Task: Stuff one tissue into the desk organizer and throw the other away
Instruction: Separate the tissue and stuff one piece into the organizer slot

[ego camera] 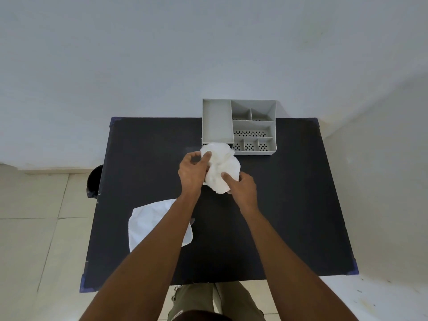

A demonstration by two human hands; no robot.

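Bunching white, crumpled tissue (221, 169) at the desk organizer's (239, 127) 7 o'clock corner; left hand (193, 171) and right hand (242, 185) fingers pinch its folds, forearms extended.

crumpled tissue (221, 169) at grey organizer (252, 126); flat tissue (152, 222)

There were two tissues: one crumpled tissue (221, 172) held between both hands, and one flat tissue (152, 222) lying on the table; two hands were in sight, the left hand (193, 173) and the right hand (242, 186), each with fingers on the crumpled tissue; there was one grey desk organizer (239, 127), with one long tray on its left side and six smaller open compartments on its right; there was one black table (278, 205); beside its left edge stood one dark bin (95, 181), partly hidden.
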